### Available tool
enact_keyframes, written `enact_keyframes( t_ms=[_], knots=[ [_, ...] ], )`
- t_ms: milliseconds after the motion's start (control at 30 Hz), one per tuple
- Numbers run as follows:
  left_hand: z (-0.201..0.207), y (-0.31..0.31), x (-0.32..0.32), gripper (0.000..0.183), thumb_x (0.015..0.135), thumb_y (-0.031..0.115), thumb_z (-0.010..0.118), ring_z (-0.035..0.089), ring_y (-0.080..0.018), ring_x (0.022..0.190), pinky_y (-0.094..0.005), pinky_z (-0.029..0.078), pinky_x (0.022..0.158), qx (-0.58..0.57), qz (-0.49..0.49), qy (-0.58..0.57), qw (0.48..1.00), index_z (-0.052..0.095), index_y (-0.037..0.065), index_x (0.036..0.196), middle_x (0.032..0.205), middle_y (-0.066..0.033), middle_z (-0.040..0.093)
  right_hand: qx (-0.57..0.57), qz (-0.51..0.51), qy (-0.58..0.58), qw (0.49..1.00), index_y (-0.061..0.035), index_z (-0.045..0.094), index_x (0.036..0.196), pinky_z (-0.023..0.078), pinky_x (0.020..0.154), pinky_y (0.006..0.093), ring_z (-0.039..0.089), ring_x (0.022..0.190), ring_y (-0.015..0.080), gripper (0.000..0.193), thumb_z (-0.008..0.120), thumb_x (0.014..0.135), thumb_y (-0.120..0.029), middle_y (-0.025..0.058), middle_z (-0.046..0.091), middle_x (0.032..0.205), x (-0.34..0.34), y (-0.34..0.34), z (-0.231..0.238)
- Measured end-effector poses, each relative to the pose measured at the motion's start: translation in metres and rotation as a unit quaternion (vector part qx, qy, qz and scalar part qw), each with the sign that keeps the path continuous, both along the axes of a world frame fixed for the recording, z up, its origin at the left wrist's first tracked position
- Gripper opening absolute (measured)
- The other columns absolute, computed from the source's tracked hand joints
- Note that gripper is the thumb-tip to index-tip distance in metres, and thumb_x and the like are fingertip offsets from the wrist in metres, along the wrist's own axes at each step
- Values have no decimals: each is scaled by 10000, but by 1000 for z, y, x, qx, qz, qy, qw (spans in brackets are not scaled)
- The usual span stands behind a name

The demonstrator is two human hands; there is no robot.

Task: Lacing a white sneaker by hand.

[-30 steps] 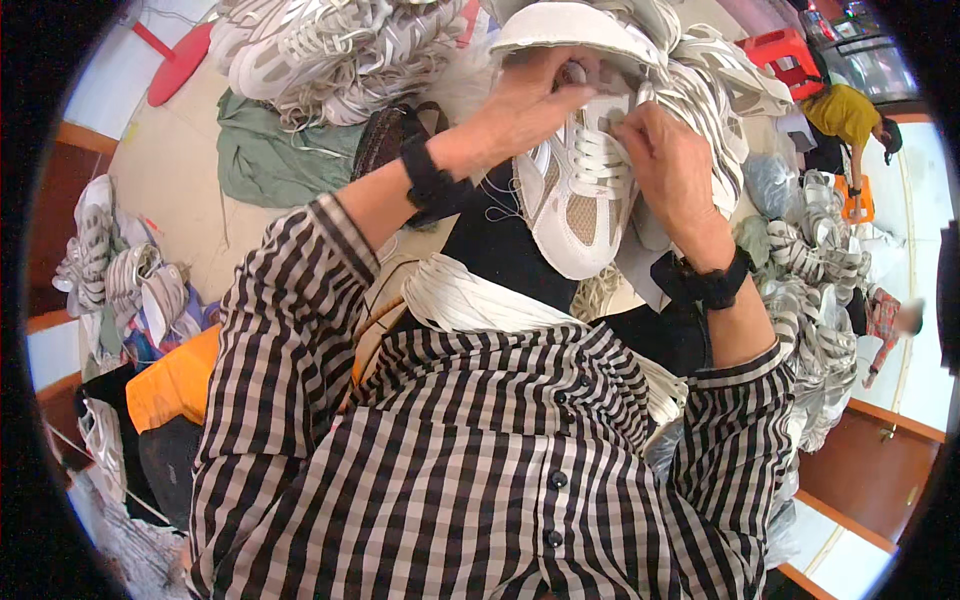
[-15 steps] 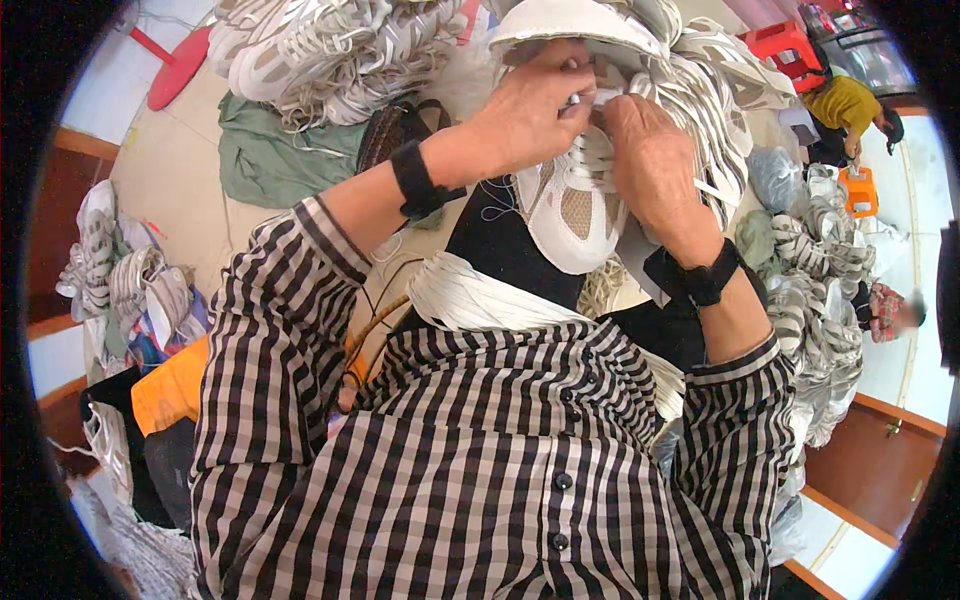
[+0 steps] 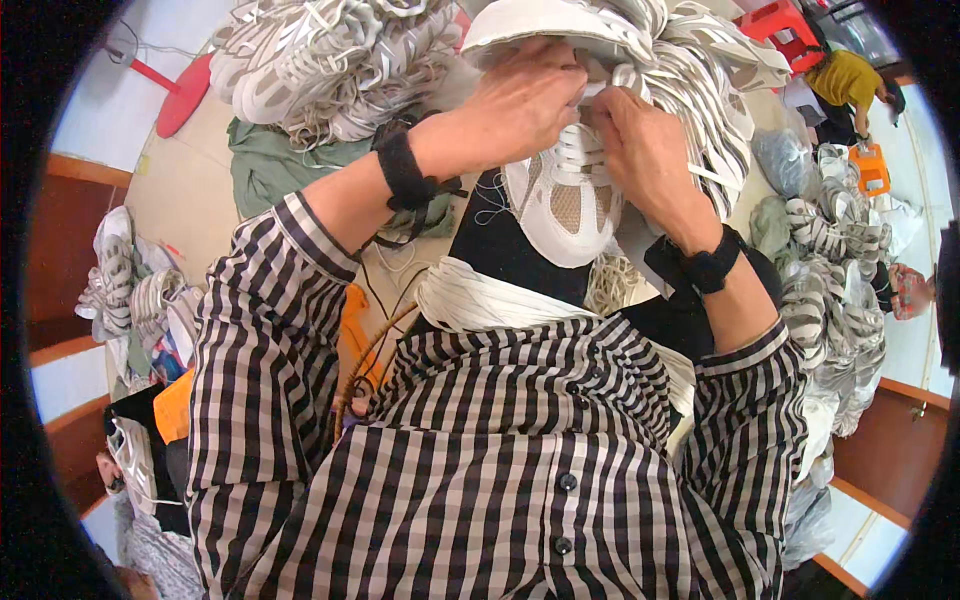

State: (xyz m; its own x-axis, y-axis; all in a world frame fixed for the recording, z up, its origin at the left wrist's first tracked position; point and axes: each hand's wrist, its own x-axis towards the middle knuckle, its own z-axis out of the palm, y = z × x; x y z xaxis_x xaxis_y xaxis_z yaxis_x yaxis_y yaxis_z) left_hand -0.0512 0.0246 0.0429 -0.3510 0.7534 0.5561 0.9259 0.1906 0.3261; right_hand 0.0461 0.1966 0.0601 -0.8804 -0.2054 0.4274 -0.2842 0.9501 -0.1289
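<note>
A white and beige sneaker upper (image 3: 563, 218) lies over my black-clad lap with its toe toward me, white lacing across its front. My left hand (image 3: 535, 98) is closed at the upper's throat, fingers curled inward and partly hidden under a second pale sneaker upper (image 3: 555, 25). Close beside it, my right hand (image 3: 640, 145) pinches the white shoelace (image 3: 580, 148) between thumb and fingers. The lace ends between the hands are hard to make out. Nearer my body lies a bundle of white shoelaces (image 3: 495, 297).
Piled sneaker uppers (image 3: 335, 65) lie at the far left, beside green cloth (image 3: 265, 165). More uppers (image 3: 705, 100) hang just right of my hands. Further right are a red stool (image 3: 780, 30), plastic bags (image 3: 783, 160), heaped uppers (image 3: 835, 290) and a seated person (image 3: 848, 85).
My left hand has shifted slightly left and its fingers have turned inward. The right hand stays close to the lacing. The view has tilted a little, shifting the surroundings.
</note>
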Motion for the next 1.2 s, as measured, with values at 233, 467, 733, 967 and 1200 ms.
enact_keyframes(
  t_ms=[233, 467, 733, 967, 1200],
  knots=[
    [8, 9, 11, 217, 806, 26, 529, 565, -411, 971, -490, 463, 871, -24, 22, 98, 995, 502, -20, 1016, 1001, -237, 569, -227, 2, -87, 970, -22, 577, 948, 490, 604, 377, 619, 684, 265, 150, 601, 835, -117, 113, 631, 814, -1, 7, 13],
    [17, -63, 29, 240, 776, -12, 522, 576, -413, 901, -484, 499, 754, -64, 38, 95, 993, 496, 0, 1015, 962, -206, 544, -507, 47, -155, 847, -60, 588, 969, 412, 714, 214, 470, 714, 42, 138, 576, 943, -195, -58, 534, 787, 29, 58, 58],
    [11, -251, -2, 79, 902, 20, 499, 562, -449, 712, -502, 426, 585, -143, 330, -75, 930, 458, 51, 961, 741, -215, 544, -555, 50, -164, 814, -53, 620, 1004, 397, 675, 198, 467, 668, 50, 191, 595, 935, -229, -56, 502, 743, 57, 74, 104],
    [-6, -376, -71, 56, 869, 30, 509, 542, -445, 713, -499, 409, 629, -162, 378, -2, 911, 457, 12, 862, 710, -230, 528, -401, 80, -154, 900, -8, 620, 933, 458, 703, 266, 572, 732, 97, 206, 578, 922, -210, 2, 583, 754, 29, 19, 80],
    [-62, -567, -88, 127, 785, 26, 530, 566, -443, 799, -530, 430, 688, -288, 534, 82, 791, 522, -3, 909, 844, -226, 591, -237, 34, -59, 969, -6, 625, 993, 490, 732, 378, 636, 814, 275, 216, 577, 875, -180, 156, 663, 859, 5, 16, 48]
  ],
)
